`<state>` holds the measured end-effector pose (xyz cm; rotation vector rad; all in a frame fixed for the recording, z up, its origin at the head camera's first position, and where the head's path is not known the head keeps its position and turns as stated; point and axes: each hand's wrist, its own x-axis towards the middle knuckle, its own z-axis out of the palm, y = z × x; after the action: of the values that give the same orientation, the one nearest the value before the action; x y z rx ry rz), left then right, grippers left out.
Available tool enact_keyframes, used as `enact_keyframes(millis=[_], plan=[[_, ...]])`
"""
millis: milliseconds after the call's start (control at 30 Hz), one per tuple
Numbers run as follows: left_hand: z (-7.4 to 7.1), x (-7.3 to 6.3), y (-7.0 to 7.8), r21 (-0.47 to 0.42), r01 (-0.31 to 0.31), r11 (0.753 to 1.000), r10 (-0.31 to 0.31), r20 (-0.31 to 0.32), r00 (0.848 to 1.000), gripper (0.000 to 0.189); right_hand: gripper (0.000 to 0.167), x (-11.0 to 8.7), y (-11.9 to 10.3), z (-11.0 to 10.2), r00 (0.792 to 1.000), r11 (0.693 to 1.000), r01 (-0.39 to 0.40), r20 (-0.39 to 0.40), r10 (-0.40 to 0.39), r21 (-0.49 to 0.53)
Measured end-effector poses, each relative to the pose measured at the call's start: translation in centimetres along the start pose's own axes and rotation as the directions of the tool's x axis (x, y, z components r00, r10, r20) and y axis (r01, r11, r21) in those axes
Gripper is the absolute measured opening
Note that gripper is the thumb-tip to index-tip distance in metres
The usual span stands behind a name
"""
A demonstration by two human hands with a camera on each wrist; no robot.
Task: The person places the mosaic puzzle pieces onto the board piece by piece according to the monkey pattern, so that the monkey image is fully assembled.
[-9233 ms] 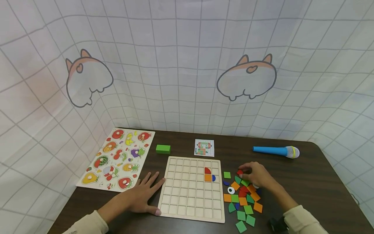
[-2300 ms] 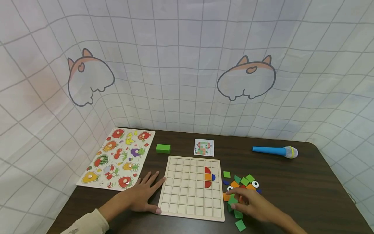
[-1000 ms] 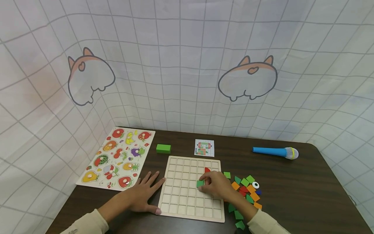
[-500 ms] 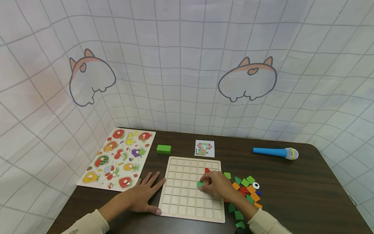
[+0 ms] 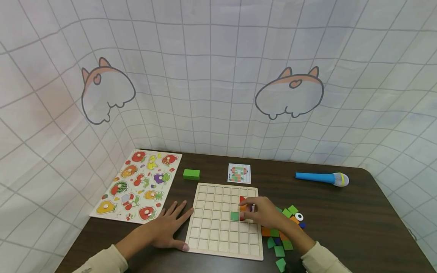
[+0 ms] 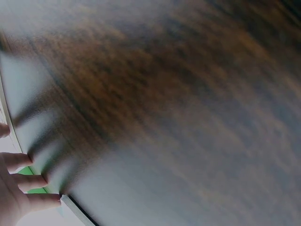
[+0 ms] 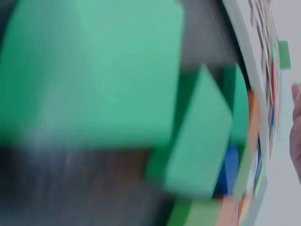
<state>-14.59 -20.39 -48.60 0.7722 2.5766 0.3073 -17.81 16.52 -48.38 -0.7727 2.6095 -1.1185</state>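
A pale wooden grid board [image 5: 213, 227] lies on the dark table. My left hand [image 5: 170, 225] rests flat at its left edge, fingers spread and thumb by the near corner. A green square tile [image 5: 234, 216] lies in a cell of the board. Just right of it hovers my right hand [image 5: 263, 212], thumb and index finger parted, with nothing pinched between them. A red quarter-round tile [image 5: 242, 198] and an orange square tile [image 5: 242, 208] show beside its fingertips. The hand partly hides other tiles there. In the left wrist view, fingers [image 6: 30, 181] of my left hand show at the lower left.
Loose coloured tiles [image 5: 279, 251] lie right of the board, partly under my right forearm. A pattern card [image 5: 239, 173] and a green block [image 5: 191, 174] lie beyond it. A fruit puzzle [image 5: 136, 185] is at left, a blue toy microphone [image 5: 321, 177] at right.
A second red quarter-round tile went into the board under the orange one. My right hand then brought a green square tile from the pile to the board, let it go and drew back right.
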Motion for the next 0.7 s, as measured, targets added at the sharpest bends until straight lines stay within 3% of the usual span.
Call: enact_keyframes(millis=[133, 433, 567, 700], plan=[[0.0, 0.0, -0.1, -0.010, -0.004, 1.000, 0.005, 0.005, 1.000, 0.110, 0.026, -1.4, 1.3, -2.1, 0.998, 1.000, 0.017, -0.053, -0.017, -0.001], [0.1, 0.1, -0.2, 0.001, -0.008, 1.000, 0.008, 0.002, 1.000, 0.111, 0.021, -5.6, 5.4, -6.3, 0.989, 0.997, -0.040, -0.144, 0.031, -0.063], [0.0, 0.1, -0.1, -0.001, -0.005, 1.000, 0.005, 0.003, 1.000, 0.110, 0.020, -7.1, 6.5, -6.8, 0.985, 0.993, -0.096, -0.148, 0.084, -0.074], [-0.1, 0.1, -0.1, 0.009, -0.005, 1.000, 0.005, 0.001, 1.000, 0.111, 0.021, -7.7, 6.3, -6.3, 0.989, 0.994, -0.093, -0.124, 0.084, -0.064]])
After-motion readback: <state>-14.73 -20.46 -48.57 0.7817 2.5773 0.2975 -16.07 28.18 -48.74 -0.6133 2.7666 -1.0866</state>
